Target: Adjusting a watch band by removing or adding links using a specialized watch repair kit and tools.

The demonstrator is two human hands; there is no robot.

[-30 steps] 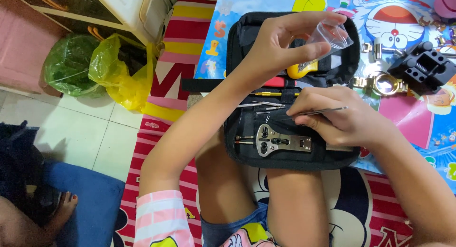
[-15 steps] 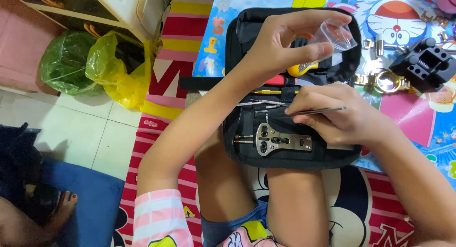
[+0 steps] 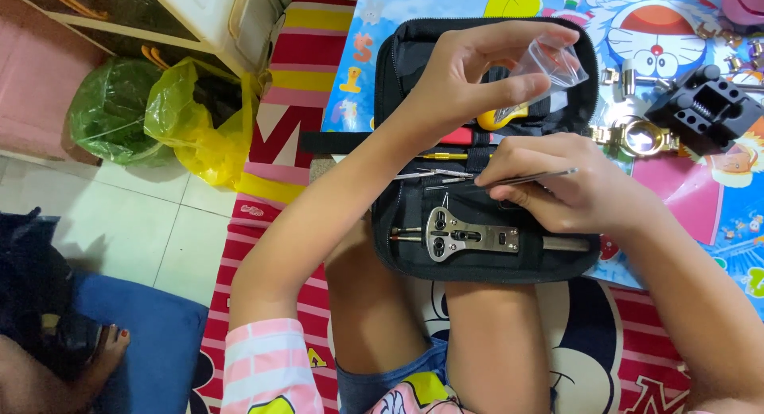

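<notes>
Step in hand — left hand (image 3: 458,83) lifts small clear plastic bag (image 3: 549,64) above open black tool case (image 3: 485,255), fingers pinching bag edge. Right hand (image 3: 565,191) pinches metal tweezers (image 3: 533,177), tips pointing right. Likely next — tweezers into bag mouth; needs steady aim.

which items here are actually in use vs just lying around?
In use:
left hand holding small clear plastic bag
right hand holding tweezers
open black tool case

Lying about:
black watch holder block
gold watch
case-back wrench
yellow and green plastic bags
</notes>
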